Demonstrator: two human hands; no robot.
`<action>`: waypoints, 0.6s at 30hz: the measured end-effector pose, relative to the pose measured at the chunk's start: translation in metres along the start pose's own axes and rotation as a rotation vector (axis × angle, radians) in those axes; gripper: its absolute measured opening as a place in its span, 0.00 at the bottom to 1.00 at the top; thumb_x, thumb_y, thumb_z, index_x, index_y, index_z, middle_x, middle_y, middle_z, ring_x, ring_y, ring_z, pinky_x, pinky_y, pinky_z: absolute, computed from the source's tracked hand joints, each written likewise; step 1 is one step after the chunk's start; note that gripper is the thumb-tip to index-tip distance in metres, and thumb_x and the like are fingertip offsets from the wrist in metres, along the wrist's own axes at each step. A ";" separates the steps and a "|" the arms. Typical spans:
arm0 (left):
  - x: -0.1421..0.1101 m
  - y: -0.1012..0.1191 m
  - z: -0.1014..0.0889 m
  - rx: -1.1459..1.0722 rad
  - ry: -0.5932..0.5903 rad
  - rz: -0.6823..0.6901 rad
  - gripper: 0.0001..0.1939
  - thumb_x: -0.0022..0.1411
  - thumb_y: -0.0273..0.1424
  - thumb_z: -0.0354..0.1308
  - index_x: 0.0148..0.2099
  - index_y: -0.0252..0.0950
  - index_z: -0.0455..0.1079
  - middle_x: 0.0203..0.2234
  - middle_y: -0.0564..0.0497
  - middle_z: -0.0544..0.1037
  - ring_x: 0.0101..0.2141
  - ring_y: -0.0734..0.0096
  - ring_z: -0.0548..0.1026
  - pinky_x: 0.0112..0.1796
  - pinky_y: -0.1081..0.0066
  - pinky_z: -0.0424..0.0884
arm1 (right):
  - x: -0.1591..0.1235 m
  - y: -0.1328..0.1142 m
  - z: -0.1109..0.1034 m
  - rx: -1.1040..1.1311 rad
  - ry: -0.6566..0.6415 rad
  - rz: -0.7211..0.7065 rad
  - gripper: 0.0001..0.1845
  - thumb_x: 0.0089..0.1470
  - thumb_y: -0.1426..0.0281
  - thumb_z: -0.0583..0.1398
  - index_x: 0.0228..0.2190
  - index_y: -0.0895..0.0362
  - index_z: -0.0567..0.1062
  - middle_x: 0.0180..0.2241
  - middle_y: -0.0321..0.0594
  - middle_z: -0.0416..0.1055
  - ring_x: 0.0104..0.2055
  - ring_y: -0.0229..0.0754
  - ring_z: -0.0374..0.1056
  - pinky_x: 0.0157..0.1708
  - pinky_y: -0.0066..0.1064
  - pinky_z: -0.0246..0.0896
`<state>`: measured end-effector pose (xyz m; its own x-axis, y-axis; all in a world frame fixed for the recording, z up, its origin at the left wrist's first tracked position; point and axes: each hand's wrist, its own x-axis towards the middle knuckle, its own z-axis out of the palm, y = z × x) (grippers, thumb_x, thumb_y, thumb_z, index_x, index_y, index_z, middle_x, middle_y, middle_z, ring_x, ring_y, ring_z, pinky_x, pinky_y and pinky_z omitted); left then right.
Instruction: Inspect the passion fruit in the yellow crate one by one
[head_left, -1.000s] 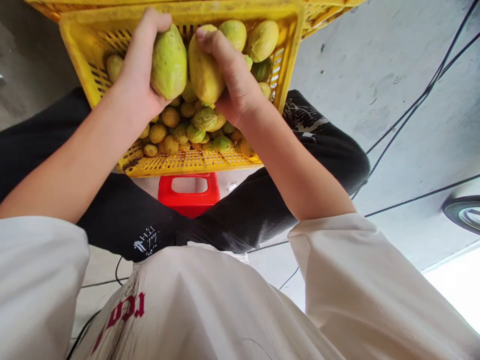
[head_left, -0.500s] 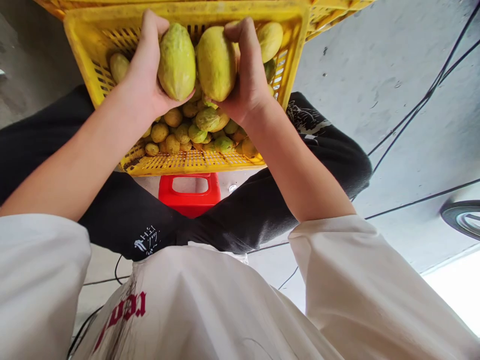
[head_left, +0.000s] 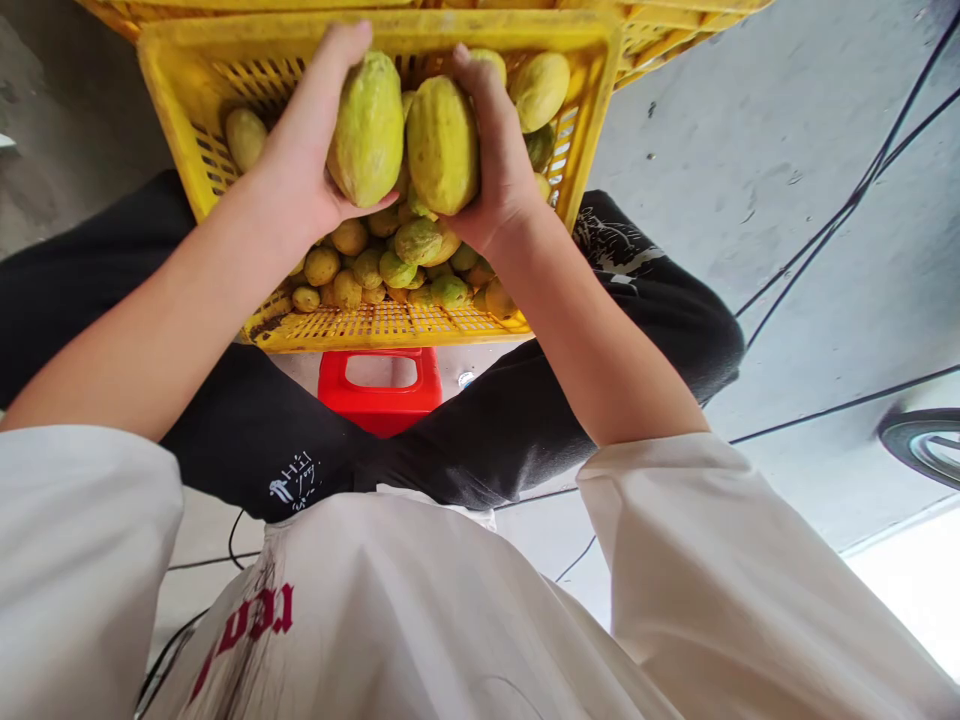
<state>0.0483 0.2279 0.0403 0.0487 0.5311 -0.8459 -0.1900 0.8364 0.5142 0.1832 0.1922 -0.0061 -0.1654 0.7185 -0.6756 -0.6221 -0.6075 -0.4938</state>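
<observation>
My left hand (head_left: 311, 140) is closed round an oval yellow-green melon (head_left: 367, 130), thumb along its upper side and fingers beneath. In my right hand (head_left: 502, 150) sits a second, faintly ribbed melon (head_left: 443, 145), gripped from its right side. Both melons are held side by side, a narrow gap between them, above a yellow plastic crate (head_left: 180, 140). Inside that crate lie more fruit: a pile of small yellow-green ones (head_left: 418, 242) at the near side, a larger pale melon (head_left: 540, 92) at the far right and another melon (head_left: 245, 138) at the left. My fingertips are partly hidden behind the fruit.
Below the crate's near side, between my legs, stands a red plastic stool (head_left: 379, 400). Another yellow crate (head_left: 675, 25) adjoins at the back. Black cables (head_left: 855, 190) cross the grey floor on the right, where part of a wheel (head_left: 926, 445) shows.
The left melon has moved slightly right. The right melon has turned in my grip, showing a more ribbed side, and sits a little lower. Both hands keep their hold.
</observation>
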 end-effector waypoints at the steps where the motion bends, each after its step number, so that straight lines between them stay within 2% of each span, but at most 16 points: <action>1: 0.000 -0.001 0.000 -0.025 -0.002 -0.001 0.16 0.90 0.45 0.57 0.59 0.38 0.78 0.58 0.53 0.88 0.68 0.62 0.81 0.78 0.44 0.71 | 0.001 0.001 -0.001 0.016 -0.054 -0.057 0.39 0.42 0.50 0.82 0.48 0.43 0.70 0.38 0.21 0.80 0.50 0.46 0.77 0.49 0.34 0.78; 3: 0.000 -0.002 0.000 -0.056 0.007 -0.009 0.11 0.89 0.40 0.62 0.59 0.38 0.78 0.56 0.54 0.88 0.66 0.65 0.83 0.77 0.45 0.72 | 0.003 0.003 -0.006 0.047 -0.130 -0.142 0.35 0.47 0.57 0.82 0.47 0.45 0.69 0.38 0.22 0.80 0.51 0.45 0.78 0.49 0.33 0.78; 5: 0.000 -0.003 0.001 -0.067 0.017 -0.012 0.06 0.87 0.35 0.63 0.56 0.37 0.78 0.51 0.55 0.88 0.64 0.65 0.85 0.75 0.47 0.76 | 0.004 0.004 -0.007 0.076 -0.106 -0.115 0.29 0.54 0.58 0.80 0.42 0.46 0.67 0.34 0.21 0.77 0.47 0.44 0.78 0.46 0.33 0.78; 8: 0.000 -0.004 0.002 -0.058 0.035 0.003 0.10 0.86 0.34 0.60 0.47 0.38 0.77 0.44 0.53 0.87 0.62 0.61 0.85 0.69 0.52 0.82 | -0.001 0.002 -0.001 0.108 0.006 -0.035 0.26 0.67 0.47 0.71 0.37 0.46 0.63 0.27 0.23 0.71 0.41 0.44 0.77 0.34 0.33 0.74; 11: 0.000 -0.005 0.003 -0.044 0.057 0.008 0.17 0.86 0.38 0.56 0.41 0.39 0.76 0.43 0.50 0.86 0.66 0.56 0.83 0.66 0.54 0.84 | -0.008 -0.002 0.009 0.040 0.102 0.002 0.28 0.73 0.38 0.60 0.36 0.47 0.64 0.23 0.27 0.69 0.36 0.44 0.73 0.23 0.29 0.61; 13: 0.002 -0.006 0.002 -0.037 0.064 0.004 0.18 0.86 0.39 0.56 0.40 0.39 0.76 0.43 0.50 0.86 0.68 0.54 0.81 0.67 0.53 0.84 | -0.011 -0.003 0.013 -0.013 0.141 0.005 0.30 0.72 0.36 0.58 0.35 0.48 0.64 0.22 0.28 0.70 0.31 0.42 0.68 0.21 0.26 0.57; 15: 0.003 -0.006 0.001 -0.020 0.065 0.007 0.17 0.85 0.39 0.57 0.40 0.40 0.76 0.42 0.50 0.86 0.69 0.54 0.80 0.68 0.53 0.83 | -0.010 -0.002 0.012 -0.041 0.167 -0.003 0.31 0.66 0.35 0.61 0.34 0.49 0.65 0.23 0.27 0.71 0.27 0.39 0.61 0.21 0.26 0.58; 17: 0.004 -0.007 0.001 0.002 0.059 0.020 0.17 0.85 0.38 0.58 0.40 0.40 0.76 0.41 0.50 0.87 0.66 0.56 0.81 0.67 0.55 0.84 | -0.007 -0.001 0.008 -0.069 0.180 -0.001 0.30 0.56 0.37 0.67 0.34 0.49 0.67 0.25 0.26 0.71 0.26 0.38 0.58 0.22 0.30 0.59; 18: 0.004 -0.006 0.001 0.010 0.052 0.025 0.17 0.86 0.38 0.58 0.39 0.40 0.76 0.41 0.50 0.87 0.65 0.57 0.82 0.66 0.57 0.84 | -0.004 -0.001 0.005 -0.079 0.179 0.005 0.29 0.48 0.39 0.69 0.33 0.48 0.68 0.26 0.27 0.72 0.27 0.40 0.60 0.23 0.32 0.61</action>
<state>0.0511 0.2249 0.0339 -0.0067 0.5442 -0.8389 -0.1804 0.8245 0.5363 0.1803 0.1917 -0.0003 -0.0248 0.6479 -0.7613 -0.5587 -0.6405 -0.5269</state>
